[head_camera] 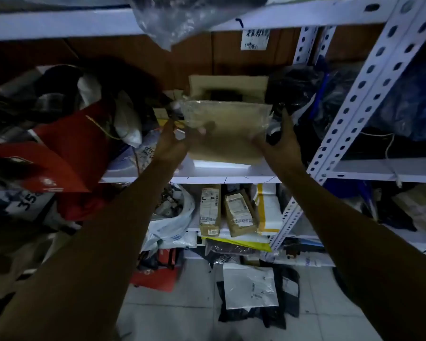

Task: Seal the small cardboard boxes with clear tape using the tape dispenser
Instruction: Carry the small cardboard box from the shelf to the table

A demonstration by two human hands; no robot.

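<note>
Cardboard pack (228, 134), flat, wrapped in clear plastic, is held between both hands above white shelf (221, 172). Left hand (172, 141) is curled round pack's left edge, thumb laid over front. Right hand (279, 141) is pressed to right edge, index finger raised; full grip cannot be told in dim light. Open cardboard box (228, 87) is seen just behind. Red bag (67, 148) is slumped at left. Taped parcels (228, 210) are stood on lower shelf; mailer bags (250, 285) are strewn on tiled floor.

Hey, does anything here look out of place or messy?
Yes. Mailer bags lie strewn on the tiled floor below the shelving, and a red bag slumps tilted off the shelf's left end. No tape dispenser shows; both hands hold a plastic-wrapped cardboard bundle.
</note>
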